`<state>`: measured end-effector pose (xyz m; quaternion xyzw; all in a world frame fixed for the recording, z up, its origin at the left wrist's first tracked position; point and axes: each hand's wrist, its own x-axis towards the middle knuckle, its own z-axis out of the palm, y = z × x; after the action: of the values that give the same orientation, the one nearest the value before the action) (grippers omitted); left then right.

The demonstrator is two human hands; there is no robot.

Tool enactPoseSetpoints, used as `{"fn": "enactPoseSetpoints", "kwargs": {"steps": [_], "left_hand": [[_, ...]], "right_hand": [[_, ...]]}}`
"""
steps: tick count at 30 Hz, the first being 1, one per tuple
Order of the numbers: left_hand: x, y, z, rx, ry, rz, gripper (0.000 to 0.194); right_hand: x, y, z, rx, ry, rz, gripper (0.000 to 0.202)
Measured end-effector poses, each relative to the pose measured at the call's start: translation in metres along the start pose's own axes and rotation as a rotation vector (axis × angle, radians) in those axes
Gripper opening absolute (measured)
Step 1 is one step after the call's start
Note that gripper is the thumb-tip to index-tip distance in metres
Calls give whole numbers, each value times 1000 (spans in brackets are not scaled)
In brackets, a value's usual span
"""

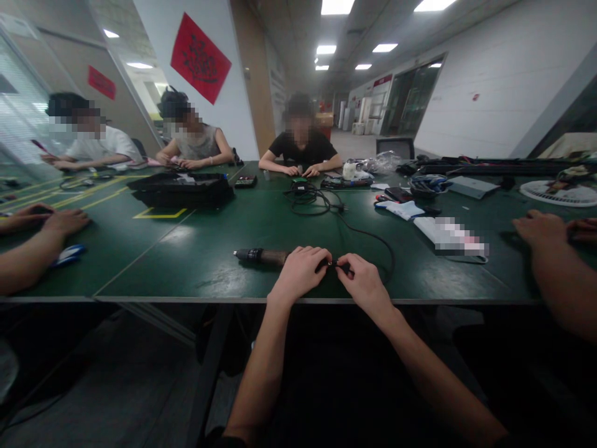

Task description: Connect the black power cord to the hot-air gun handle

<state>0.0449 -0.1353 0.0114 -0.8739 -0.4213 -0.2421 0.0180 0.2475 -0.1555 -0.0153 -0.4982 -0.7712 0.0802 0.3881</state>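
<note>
An electric screwdriver (pixel 265 256) lies on the green table near its front edge, its tip pointing left. My left hand (pixel 305 267) is wrapped round the rear end of the screwdriver. Just to the right, my right hand (pixel 359 274) pinches a dark cable plug (pixel 343 266) close to the screwdriver's rear end. A small gap with a bit of metal shows between the hands; whether the plug sits in the socket is too small to tell. The black cable (pixel 373 234) curves from the table's middle round to the right hand.
The green table (pixel 224 274) holds a black tray (pixel 181 190) at the back left, a white packet (pixel 443 236) and gloves (pixel 401 209) to the right, and a white round grille (pixel 559 193). Other people's arms rest at both sides; three people sit opposite.
</note>
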Motion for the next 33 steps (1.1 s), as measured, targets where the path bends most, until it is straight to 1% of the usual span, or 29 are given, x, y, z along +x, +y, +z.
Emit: {"fn": "enactPoseSetpoints", "kwargs": {"steps": [3,5,9,11,13,19,23,26,28,31,33], "left_hand": [[0,1,0,22,1,-33,11],[1,1,0,25,7,-47,14],[0,0,1,2,5,-6,12],[0,0,1,15,12,-24,10],[0,1,1,26,20,-48,13],[0,2,-1,18,-4,-31,9],[0,2,-1,16,0,-51,15],[0,2,-1,11,-9,-24,12],[0,2,0,24,-6,-33,10],[0,1,1,28,4,-49,14],[0,1,1,20,-2,-31,14]], "right_hand": [[0,-1,0,4,-4,-3,8],[0,-1,0,6,-5,-1,9],[-1,0,0,-4,-1,0,8],[0,0,0,-2,-2,-1,9],[0,0,0,1,-5,-4,9],[0,-2,0,2,9,-9,8],[0,-1,0,9,1,-5,7],[0,0,0,5,3,-2,7],[0,0,0,2,5,-4,8],[-1,-1,0,2,6,-9,7],[-1,-2,0,3,7,-8,7]]}}
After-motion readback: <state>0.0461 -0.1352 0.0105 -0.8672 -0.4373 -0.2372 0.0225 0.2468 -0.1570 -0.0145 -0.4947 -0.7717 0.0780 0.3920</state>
